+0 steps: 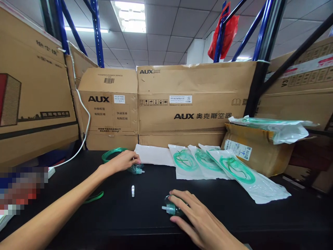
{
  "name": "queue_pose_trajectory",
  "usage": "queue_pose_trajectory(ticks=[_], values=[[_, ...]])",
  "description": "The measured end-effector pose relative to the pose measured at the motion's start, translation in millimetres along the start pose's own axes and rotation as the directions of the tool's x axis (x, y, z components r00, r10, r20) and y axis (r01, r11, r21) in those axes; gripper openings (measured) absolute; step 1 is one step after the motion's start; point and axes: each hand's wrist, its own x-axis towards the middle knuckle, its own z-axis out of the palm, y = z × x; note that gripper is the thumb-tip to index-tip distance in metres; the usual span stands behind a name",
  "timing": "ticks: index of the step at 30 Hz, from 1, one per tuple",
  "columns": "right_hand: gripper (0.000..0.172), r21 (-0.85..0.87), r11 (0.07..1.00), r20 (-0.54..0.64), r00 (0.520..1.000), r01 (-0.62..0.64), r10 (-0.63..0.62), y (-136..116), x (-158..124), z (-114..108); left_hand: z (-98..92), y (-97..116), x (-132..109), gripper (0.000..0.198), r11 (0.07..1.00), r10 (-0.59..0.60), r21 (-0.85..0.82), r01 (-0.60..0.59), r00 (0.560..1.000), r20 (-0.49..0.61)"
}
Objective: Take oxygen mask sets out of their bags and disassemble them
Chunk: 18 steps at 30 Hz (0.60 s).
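1. head view: an oxygen mask (137, 169) is touched by the bent-fingered left hand (128, 160); grip cannot be told.
2. a second mask (170, 209) is spanned by the half-open right hand (194, 217), not visibly gripped.
3. mask handling seems in hand; for lifting, right-hand closure would be needed.

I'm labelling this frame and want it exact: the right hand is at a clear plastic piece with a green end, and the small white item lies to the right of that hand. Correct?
Not quite: the small white item lies to the left of the right hand, as the head view shows.
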Motion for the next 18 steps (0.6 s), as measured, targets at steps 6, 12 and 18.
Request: queue_pose_trajectory(ticks=[6, 12, 18], values=[[0.046, -0.030, 0.999, 0.028, 0.999, -0.027, 0.028, -1, 1, 2, 7.8, -13, 14, 0.026, 0.992, -0.116, 0.051, 0.116, 0.993, -0.010], [0.045, 0.007, 1.000, -0.004, 1.000, 0.010, -0.010, -1, 6, 1, 0.4, 13, -5, 0.030, 0.990, -0.123, 0.057, 0.132, 0.982, -0.141], [0.027, 0.408, 0.897, -0.177, 0.949, -0.171, 0.261, -6, 30, -13, 2.4, 95, -45, 0.034, 0.994, -0.009, -0.113, -0.012, 0.982, -0.189]])
